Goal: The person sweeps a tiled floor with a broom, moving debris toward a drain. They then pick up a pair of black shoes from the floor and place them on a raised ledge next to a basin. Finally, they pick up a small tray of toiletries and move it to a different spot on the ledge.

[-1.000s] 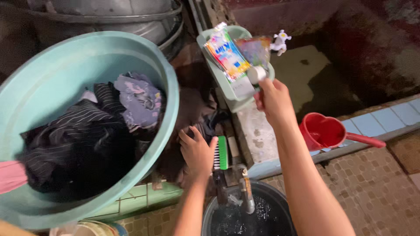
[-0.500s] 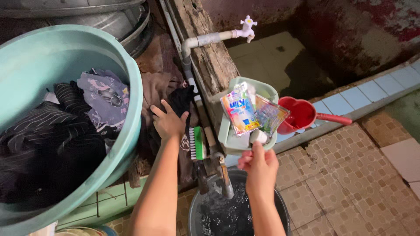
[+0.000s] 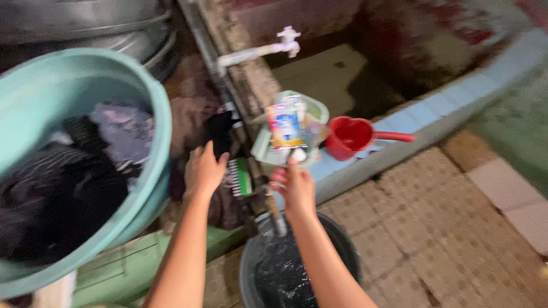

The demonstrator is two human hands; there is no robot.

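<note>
- Left hand (image 3: 202,168): laid flat, fingers spread, on dark clothing (image 3: 214,134) draped over the ledge; it grasps nothing.
- Right hand (image 3: 297,185): raised at the near edge of the pale green tray (image 3: 260,151). The fingers are curled at the rim; motion blur prevents confirming whether they actually grip it.
- Pale green tray: at 12 o'clock from the right hand, on the ledge. It carries a colourful sachet (image 3: 284,125) standing upright.
- Green scrub brush (image 3: 237,177): lies between the two hands, just beside the left hand at its 3 o'clock.
- Red scoop (image 3: 351,137): at 3 o'clock from the tray, on the blue tiled rim, handle pointing to 3 o'clock.
- White tap (image 3: 285,41): at 12 o'clock from the tray, above the sunken basin.
- Dark bucket (image 3: 342,251): holds water, at 6 o'clock under the right forearm; a spout (image 3: 277,219) ends over it.
- Large teal tub (image 3: 154,102): at 9 o'clock from the left hand, loaded with dark striped and purple laundry (image 3: 85,165).
</note>
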